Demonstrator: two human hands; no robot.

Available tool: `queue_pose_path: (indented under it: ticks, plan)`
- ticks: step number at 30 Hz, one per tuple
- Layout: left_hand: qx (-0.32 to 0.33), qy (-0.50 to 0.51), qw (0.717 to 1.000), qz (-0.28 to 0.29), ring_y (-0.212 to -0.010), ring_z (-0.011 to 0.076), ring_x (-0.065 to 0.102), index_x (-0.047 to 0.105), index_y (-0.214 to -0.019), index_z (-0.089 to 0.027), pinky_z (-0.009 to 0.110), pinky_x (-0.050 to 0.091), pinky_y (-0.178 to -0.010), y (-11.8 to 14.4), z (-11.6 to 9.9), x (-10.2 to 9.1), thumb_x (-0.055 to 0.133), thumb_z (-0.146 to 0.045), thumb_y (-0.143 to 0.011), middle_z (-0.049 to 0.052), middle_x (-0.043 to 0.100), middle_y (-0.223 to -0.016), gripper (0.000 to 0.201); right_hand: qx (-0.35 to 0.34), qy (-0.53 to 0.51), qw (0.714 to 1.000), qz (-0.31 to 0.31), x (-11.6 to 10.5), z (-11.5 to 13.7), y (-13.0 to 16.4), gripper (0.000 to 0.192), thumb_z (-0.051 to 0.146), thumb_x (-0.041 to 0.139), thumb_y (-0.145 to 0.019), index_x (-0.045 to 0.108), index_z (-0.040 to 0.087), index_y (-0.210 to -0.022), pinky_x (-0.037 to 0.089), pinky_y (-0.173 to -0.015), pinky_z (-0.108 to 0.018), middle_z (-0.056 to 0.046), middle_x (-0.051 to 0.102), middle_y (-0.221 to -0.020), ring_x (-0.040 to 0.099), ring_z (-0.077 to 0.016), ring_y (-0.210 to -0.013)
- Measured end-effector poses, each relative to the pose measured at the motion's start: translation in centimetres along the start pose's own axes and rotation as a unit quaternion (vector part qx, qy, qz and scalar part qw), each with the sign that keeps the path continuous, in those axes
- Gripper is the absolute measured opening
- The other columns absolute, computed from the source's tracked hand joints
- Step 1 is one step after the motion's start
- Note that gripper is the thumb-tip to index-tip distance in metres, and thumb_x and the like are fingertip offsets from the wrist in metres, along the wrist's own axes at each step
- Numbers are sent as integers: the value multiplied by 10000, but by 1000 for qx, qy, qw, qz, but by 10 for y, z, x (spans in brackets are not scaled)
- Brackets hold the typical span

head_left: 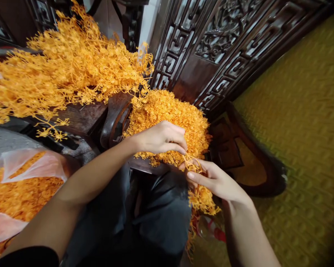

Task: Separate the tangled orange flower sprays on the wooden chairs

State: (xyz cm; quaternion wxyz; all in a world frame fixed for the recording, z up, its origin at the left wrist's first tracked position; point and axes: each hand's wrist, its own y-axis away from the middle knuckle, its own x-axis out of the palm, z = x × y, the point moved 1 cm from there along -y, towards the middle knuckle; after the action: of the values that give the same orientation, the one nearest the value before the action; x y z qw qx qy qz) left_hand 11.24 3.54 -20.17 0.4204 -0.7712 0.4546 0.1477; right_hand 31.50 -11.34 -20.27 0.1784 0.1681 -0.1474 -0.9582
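My left hand [161,138] rests on a dense bundle of orange plastic flower sprigs [169,111] lying across a dark wooden armrest, its fingers curled and pinching a thin sprig [193,163]. My right hand [217,181] meets it from below and grips the same orange sprig between thumb and fingers. More orange sprigs [202,202] hang under my right hand. My dark trousers [156,218] are below both hands.
A large loose heap of orange sprigs [66,70] lies on dark wooden furniture at the upper left. A clear plastic bag [25,185] holds more orange pieces at the lower left. Carved dark wooden panels [225,48] stand behind. A yellow patterned floor [303,129] spreads to the right.
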Motion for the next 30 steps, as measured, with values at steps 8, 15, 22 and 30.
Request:
queue_pose_path:
  ticks: [8,15,22,30]
  plan:
    - [13,-47,999,11,-816,149,655,808,-904,-233,279,482,-760,-1,0,2,616,-331,-974,44,712,-826,226,37,71,995,55,-11,-1,10,388,518,604,-964,692,140,-971,510,-627,-275,-39,701,-763,632,-154,-681]
    - [1,-228,974,13,-956,181,647,767,-1007,-258,343,461,-940,0,6,0,562,-380,-1011,25,730,-899,239,-36,196,957,-213,-13,-7,6,361,560,612,-942,526,209,-950,500,-696,-291,1,582,-805,542,-150,-722]
    - [27,-344,938,38,-1528,304,313,437,-1523,-144,503,248,-1255,1,-45,33,608,-145,-873,153,416,-1606,671,-92,273,929,-231,-7,-5,-11,273,485,543,-970,542,212,-977,564,-741,-365,-43,638,-837,638,-218,-813]
    - [-150,-206,961,112,-813,265,740,552,-1398,-61,354,550,-699,3,-24,65,527,-238,-965,155,751,-936,468,-9,432,889,-150,8,18,-12,232,440,548,-980,537,208,-988,486,-595,-330,-79,706,-801,667,-230,-647]
